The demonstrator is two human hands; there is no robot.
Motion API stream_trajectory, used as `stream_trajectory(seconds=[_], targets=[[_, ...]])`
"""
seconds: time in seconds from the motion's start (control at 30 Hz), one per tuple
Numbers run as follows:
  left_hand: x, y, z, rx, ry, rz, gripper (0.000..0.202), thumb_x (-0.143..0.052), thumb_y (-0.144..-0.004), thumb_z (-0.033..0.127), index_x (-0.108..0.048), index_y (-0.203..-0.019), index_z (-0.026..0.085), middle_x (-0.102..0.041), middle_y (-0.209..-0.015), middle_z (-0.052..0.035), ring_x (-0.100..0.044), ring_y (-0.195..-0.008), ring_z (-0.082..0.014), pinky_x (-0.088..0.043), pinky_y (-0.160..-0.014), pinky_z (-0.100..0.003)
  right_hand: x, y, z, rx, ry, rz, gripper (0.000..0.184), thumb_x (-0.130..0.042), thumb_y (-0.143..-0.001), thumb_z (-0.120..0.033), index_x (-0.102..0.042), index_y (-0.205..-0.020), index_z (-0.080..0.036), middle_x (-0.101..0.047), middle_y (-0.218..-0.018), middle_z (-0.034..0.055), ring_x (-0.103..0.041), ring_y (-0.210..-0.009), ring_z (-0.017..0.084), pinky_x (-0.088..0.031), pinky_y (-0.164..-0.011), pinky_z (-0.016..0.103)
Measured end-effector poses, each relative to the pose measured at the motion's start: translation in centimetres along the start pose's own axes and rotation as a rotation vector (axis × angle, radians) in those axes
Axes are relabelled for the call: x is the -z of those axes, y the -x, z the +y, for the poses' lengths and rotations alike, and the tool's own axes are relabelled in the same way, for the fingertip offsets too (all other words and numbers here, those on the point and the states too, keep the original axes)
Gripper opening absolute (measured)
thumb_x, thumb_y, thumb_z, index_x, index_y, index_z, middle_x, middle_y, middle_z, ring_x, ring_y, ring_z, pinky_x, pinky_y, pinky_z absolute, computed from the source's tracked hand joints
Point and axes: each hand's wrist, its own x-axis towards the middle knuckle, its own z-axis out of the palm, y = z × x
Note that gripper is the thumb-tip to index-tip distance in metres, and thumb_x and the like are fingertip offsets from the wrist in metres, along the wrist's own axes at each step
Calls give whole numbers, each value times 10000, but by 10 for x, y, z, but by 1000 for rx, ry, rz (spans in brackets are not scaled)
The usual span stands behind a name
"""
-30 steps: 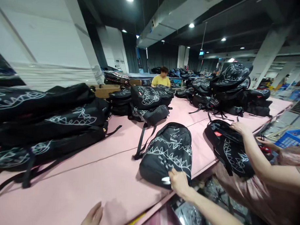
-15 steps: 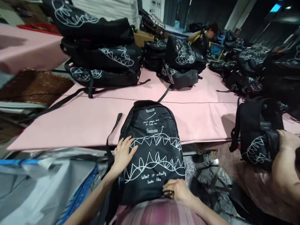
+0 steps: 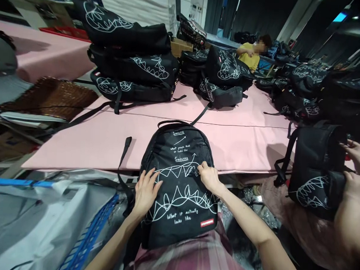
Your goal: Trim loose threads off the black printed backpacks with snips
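Backpack (image 3: 181,182), head view: black, printed with white jagged lines and handwriting, small red label (image 3: 207,222) low on the front. Lies front-up over the near edge of the pink table (image 3: 103,140), lower end resting on a plaid-clothed lap (image 3: 193,257), top handle pointing away, one strap (image 3: 124,149) trailing to the left. Left hand (image 3: 145,191): open, fingers spread, pressed flat on the left of the front panel. Right hand (image 3: 208,177): fingers bunched and pinched together at the zip line across the front panel; zip pull itself too small to confirm. Further back on the table: stack of backpacks (image 3: 129,58) at left, more of the same print behind and to the right, cardboard box (image 3: 181,46) among them. At right, second backpack (image 3: 317,167) standing upright off the table edge, gripped by a co-worker's hands (image 3: 355,188). Seated person in yellow (image 3: 250,56) at the far end. At lower left, blue crate (image 3: 88,238) under grey plastic sheeting (image 3: 32,220); brown woven mat (image 3: 48,97) beyond, left of the table.
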Motion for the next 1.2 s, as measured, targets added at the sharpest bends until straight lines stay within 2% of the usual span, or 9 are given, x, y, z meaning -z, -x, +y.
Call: stream_trajectory(seconds=[0.17,0.33,0.43,0.6,0.7,0.8,0.93,1.07,1.2], targets=[[-2,-1,2,-13,-79,-32,392,-377,-896,357,-538,-1216,197,-461,-1358,-80,-282,-1317,-315,-349,-988,-496,-6,25,19,-62,-674,140,90,-501,-824,-179,-572,-878,-174,-613,-784,2,-587,-731,144,-417,-659,234],[-4,-4,4,-10,-150,-80,392,-395,-890,341,-545,-1217,185,-474,-1349,-83,-295,-1301,-324,-368,-959,-497,-37,94,37,-167,-1222,-175,57,-647,-660,-197,-618,-696,-163,-626,-679,-18,-560,-657,127,-405,-608,219],[3,-17,24,25,-185,-72,369,-401,-888,314,-574,-1179,168,-499,-1317,-106,-293,-1291,-350,-354,-946,-523,-47,103,50,-231,-1380,-189,148,-686,-610,-204,-656,-747,-157,-666,-742,8,-571,-663,130,-419,-616,226],[-3,-46,124,-86,-111,-107,386,-436,-887,353,-539,-1205,161,-529,-1255,-109,-367,-1215,-309,-349,-942,-458,-45,48,87,-499,-1286,389,320,-562,-749,-424,-646,-838,-128,-665,-776,54,-586,-693,156,-456,-654,266],[-22,-55,179,-100,-50,-244,601,-510,-829,476,-399,-1327,159,-526,-1195,-125,-463,-1069,-285,-391,-872,-420,-48,8,110,-522,-1126,452,422,-498,-775,-483,-636,-929,-116,-674,-863,82,-608,-770,180,-472,-705,287],[-36,-58,192,-39,-65,-332,734,-566,-779,507,-303,-1382,181,-545,-1106,-115,-493,-1022,-290,-393,-852,-425,-54,-23,137,-529,-1021,438,393,-538,-745,-436,-628,-972,-128,-665,-965,101,-598,-902,211,-450,-817,329],[-35,-57,171,63,-22,-468,718,-526,-811,401,-204,-1416,186,-581,-1095,-111,-552,-1004,-268,-401,-852,-389,-53,-51,158,-535,-879,427,424,-544,-739,-331,-583,-1090,-96,-632,-1058,159,-553,-1038,270,-406,-901,430],[-33,-56,161,124,49,-564,677,-396,-837,280,-106,-1441,183,-655,-893,-64,-630,-811,-230,-440,-752,-336,-33,-51,132,-326,-734,537,437,-492,-803,-257,-525,-1204,-87,-489,-1301,192,-370,-1268,286,-286,-1028,499],[-27,-50,163,121,128,-490,667,-346,-820,210,-120,-1443,138,-668,-797,-59,-634,-749,-210,-449,-733,-317,-26,-12,76,398,-447,518,316,-424,-871,-170,-604,-1130,-186,-618,-1162,114,-502,-1169,217,-359,-1013,457]])
